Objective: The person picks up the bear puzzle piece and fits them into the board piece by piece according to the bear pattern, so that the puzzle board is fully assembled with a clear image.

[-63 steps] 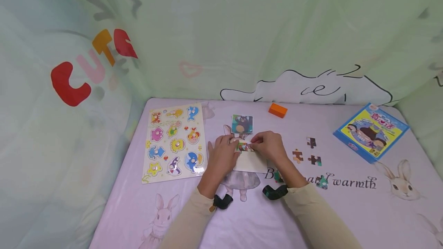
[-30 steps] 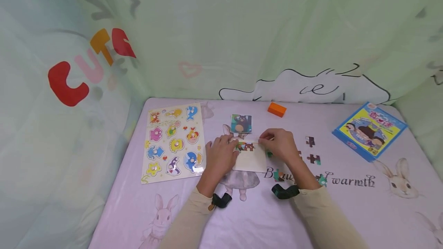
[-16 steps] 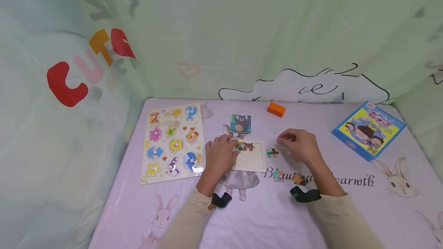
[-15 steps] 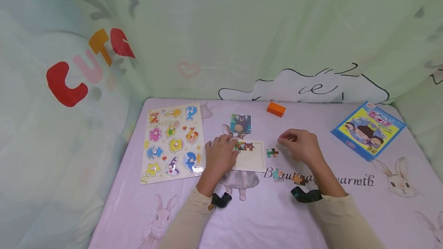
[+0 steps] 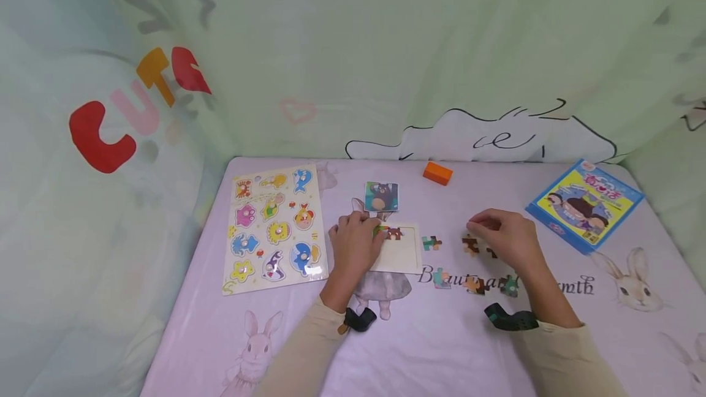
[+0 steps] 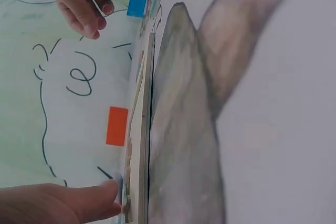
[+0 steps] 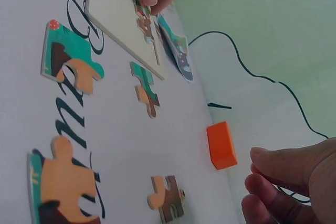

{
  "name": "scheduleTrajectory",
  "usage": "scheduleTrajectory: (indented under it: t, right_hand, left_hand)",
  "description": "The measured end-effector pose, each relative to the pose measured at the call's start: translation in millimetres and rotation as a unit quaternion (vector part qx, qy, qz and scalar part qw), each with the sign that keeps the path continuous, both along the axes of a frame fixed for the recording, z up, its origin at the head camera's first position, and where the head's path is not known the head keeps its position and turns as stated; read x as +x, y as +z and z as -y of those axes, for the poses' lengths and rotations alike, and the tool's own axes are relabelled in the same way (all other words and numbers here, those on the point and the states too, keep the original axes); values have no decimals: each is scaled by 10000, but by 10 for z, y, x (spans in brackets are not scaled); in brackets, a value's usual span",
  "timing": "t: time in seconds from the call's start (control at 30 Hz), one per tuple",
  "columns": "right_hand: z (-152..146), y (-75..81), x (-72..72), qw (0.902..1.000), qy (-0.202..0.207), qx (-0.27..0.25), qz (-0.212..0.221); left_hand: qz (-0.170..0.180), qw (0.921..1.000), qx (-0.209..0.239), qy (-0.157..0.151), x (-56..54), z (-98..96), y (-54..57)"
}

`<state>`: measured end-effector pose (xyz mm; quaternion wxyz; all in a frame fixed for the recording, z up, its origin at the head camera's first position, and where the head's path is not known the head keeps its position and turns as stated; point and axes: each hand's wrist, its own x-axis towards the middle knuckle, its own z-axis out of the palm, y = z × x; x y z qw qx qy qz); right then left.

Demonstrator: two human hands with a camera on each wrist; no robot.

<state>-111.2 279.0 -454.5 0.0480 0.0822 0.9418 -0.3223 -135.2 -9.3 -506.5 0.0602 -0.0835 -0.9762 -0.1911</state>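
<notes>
In the head view my left hand (image 5: 353,244) rests at the upper left corner of a small pale puzzle board (image 5: 394,257). Its thumb and fingertips touch the joined puzzle pieces along the top edge, including a brown bear-head piece (image 5: 394,234). My right hand (image 5: 510,238) hovers over the loose pieces to the right, fingers loosely bent. The right wrist view shows nothing between its thumb and fingers. Beneath its fingertips lies a brown-and-orange puzzle piece (image 5: 470,245). A green-and-brown piece (image 5: 432,242) lies just right of the board.
A bear picture card (image 5: 381,196) lies behind the board. Several other loose pieces, among them a teal one (image 5: 442,278), lie toward the front. A sea-animal peg puzzle (image 5: 273,228) is at left, an orange block (image 5: 437,173) at the back, a blue-and-yellow box (image 5: 586,206) at right.
My right hand has left the bear-head piece on the board and moved right over the loose pieces. My left hand stays at the board's corner, with its fingers slightly shifted.
</notes>
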Motion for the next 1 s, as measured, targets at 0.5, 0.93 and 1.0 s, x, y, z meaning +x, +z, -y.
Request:
scheduleTrajectory:
  t: [0.5,0.93,1.0]
  right_hand:
    - [-177,-13,32,9998,-159,38,-60]
    - [-345,-110,-24,9991,-353,59,215]
    - [-387,-135,-35,9986,-399,58,335]
  left_hand:
    - [616,9949,617,498,-205,-47,-78]
    - [1189,9845,1126,628,-311,-45,40]
    - [1200,9837,1179,628,-319,-43,42]
